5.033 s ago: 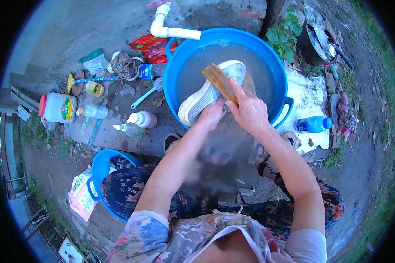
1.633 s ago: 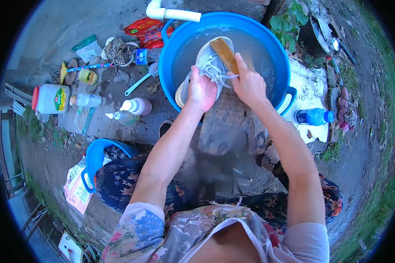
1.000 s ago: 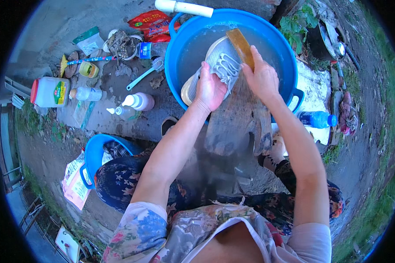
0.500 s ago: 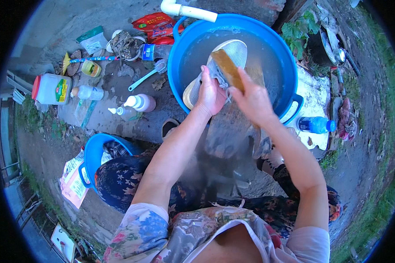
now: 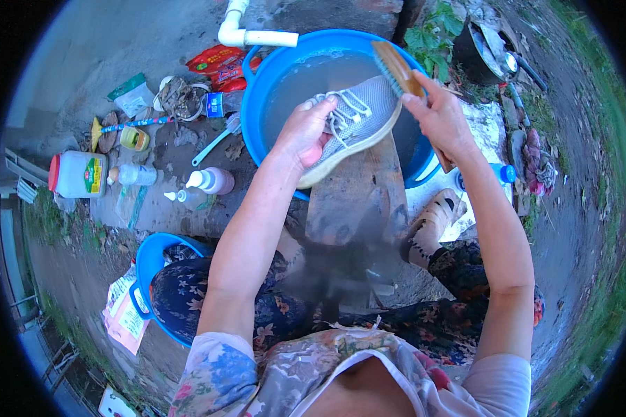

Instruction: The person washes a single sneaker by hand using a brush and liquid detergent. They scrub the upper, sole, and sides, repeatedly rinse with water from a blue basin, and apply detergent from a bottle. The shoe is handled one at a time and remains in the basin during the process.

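One grey shoe (image 5: pixel 373 110) is clasped by your left hand (image 5: pixel 306 131) over the blue basin (image 5: pixel 251 128), its long axis running from the heel, just below those fingers, to the toe, up and to their right. Your right hand (image 5: pixel 444 117), nearer the toe, has its fingers closed around a wooden brush (image 5: pixel 400 68); bristle contact is hard to tell.

The ground (image 5: pixel 167 222) is carrying a blue tub (image 5: pixel 255 132); a jar (image 5: pixel 78 175), a pink bottle (image 5: pixel 219 182) and a long-handled brush (image 5: pixel 214 148) are resting left; a white sheet (image 5: pixel 485 128) is lying right.
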A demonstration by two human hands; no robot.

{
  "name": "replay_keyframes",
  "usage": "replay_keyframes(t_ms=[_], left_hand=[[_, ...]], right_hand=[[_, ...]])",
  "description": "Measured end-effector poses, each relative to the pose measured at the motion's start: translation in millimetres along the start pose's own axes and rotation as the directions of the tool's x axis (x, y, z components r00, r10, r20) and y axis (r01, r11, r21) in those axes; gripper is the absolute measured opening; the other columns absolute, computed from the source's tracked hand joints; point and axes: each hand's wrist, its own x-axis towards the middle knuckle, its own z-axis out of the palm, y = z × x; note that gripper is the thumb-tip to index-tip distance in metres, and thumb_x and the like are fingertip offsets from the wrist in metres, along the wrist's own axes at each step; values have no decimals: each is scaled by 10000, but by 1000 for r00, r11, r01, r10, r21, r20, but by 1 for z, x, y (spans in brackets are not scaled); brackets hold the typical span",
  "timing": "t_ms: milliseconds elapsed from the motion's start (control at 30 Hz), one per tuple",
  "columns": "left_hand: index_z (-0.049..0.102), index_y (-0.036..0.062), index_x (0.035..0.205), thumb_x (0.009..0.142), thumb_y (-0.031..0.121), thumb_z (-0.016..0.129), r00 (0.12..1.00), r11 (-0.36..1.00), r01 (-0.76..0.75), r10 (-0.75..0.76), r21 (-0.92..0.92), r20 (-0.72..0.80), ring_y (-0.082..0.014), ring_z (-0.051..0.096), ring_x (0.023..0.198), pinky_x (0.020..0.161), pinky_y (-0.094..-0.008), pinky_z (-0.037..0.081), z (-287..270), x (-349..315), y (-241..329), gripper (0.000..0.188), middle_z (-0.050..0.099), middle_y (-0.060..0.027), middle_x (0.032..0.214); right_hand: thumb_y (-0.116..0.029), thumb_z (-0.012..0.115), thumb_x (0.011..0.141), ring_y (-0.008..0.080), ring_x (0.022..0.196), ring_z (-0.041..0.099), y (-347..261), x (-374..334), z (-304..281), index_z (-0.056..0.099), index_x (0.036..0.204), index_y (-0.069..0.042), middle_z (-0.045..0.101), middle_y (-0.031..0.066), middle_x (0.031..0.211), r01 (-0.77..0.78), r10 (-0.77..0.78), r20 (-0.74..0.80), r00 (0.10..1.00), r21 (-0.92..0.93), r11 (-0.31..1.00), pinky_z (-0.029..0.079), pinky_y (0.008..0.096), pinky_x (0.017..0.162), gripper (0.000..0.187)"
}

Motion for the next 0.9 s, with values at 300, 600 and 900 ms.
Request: replay_keyframes(t_ms=[300, 600, 900], left_hand=[[548, 28, 1041, 937, 155, 485, 970, 996, 64, -75, -55, -231, -206, 618, 891, 785, -367, 518, -14, 13, -45, 176, 618, -107, 982], [529, 1, 1050, 960, 165, 404, 979, 998, 6, -20, -67, -203, -234, 628, 869, 778, -392, 524, -21, 21, -49, 225, 624, -134, 963], [518, -8, 1090, 950, 175, 452, 974, 979, -18, -28, -202, -225, -230, 615, 913, 811, -386, 514, -29, 26, -53, 239, 606, -140, 1031]], right_hand=[[-276, 548, 858, 387, 848, 632, -1, -79, 37, 424, 1260, 10, 637, 238, 917, 184, -111, 321, 940, -206, 961, 514, 449, 752, 509], [-272, 497, 892, 404, 829, 643, -11, -71, 28, 310, 1310, 31, 639, 258, 885, 128, 26, 442, 897, -314, 941, 524, 473, 762, 549], [-266, 518, 870, 401, 867, 634, -7, -55, 27, 478, 1135, 13, 630, 259, 938, 116, -28, 405, 914, -196, 974, 516, 478, 768, 387]])
